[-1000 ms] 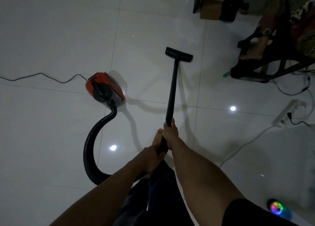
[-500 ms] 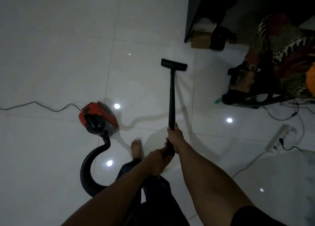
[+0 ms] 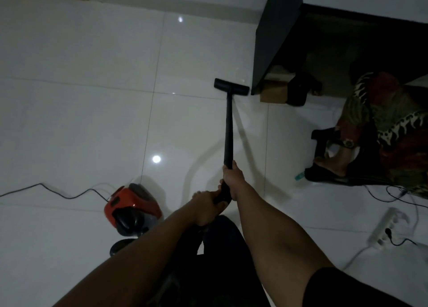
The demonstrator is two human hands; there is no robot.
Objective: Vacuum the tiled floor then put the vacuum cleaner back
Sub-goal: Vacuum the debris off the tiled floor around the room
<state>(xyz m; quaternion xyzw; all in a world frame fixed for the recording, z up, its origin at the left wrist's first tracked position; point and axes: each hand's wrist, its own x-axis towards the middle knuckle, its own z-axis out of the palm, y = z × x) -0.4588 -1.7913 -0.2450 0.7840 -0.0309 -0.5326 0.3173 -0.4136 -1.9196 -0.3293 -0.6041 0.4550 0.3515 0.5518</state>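
- Nearest, both forearms reach forward over the person's dark trousers.
- The left hand has its fingers curled round the near end of the black tube. The right hand is wrapped round the tube just beyond it, so both hold it firmly.
- Near left, the red and black vacuum cleaner sits on the tiled floor, just beside the person's left arm. A short dark stretch of its hose shows in front of it before passing under that arm.
- A thin power cord trails from the machine to the left edge.
- Near right, a white power strip lies on the tiles with a plug in it.
- Mid right, a seated person in patterned cloth has a bare foot on the floor, well apart from the tube.
- Farther out, the tube runs straight away to the floor head, which lies flat on the tiles just beside the corner of a dark cabinet and near a cardboard box.
- Judged from this, the vacuuming is mid-course: the head is working the far strip by the cabinet. How much floor is already clean cannot be told. The machine appears connected and is not yet put back, so that whole last step is left.
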